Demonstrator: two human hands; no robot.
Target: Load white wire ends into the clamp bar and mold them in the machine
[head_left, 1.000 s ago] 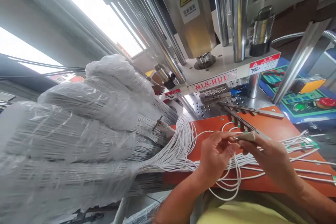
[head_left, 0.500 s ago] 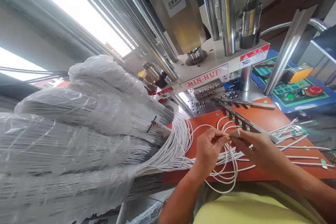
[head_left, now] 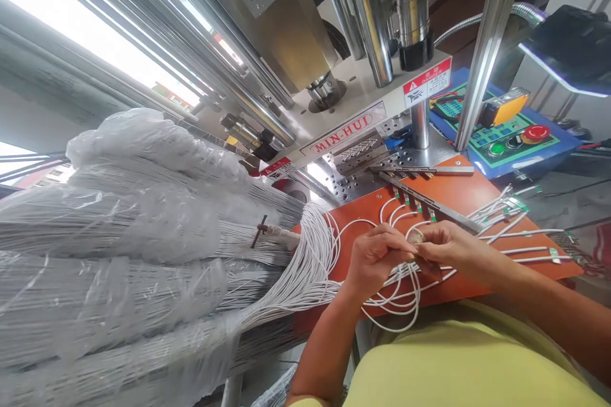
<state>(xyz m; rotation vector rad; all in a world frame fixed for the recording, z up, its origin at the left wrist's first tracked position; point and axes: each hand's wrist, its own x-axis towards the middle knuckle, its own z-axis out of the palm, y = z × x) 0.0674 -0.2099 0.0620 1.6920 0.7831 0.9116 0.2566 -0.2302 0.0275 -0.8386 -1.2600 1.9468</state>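
My left hand is closed in a pinch in front of my body. Its fingertips meet those of my right hand, also pinching, at the end of a white cable that loops below them. What sits at the cable's tip is hidden by the fingers. A beige cover wraps one fingertip of my right hand. Just beyond the hands, a slotted metal bar lies on the orange board, with several white cables with small green-backed ends along it.
Plastic-wrapped cable bundles fill the left side. The press stands ahead, its metal mold block under the plate. A second metal bar lies behind. A control panel with a red button and cables with green ends are at right.
The camera view has shifted, so the machine and bundles appear further left. Both hands stay together at the same spot over the board, with the fingers turned slightly.
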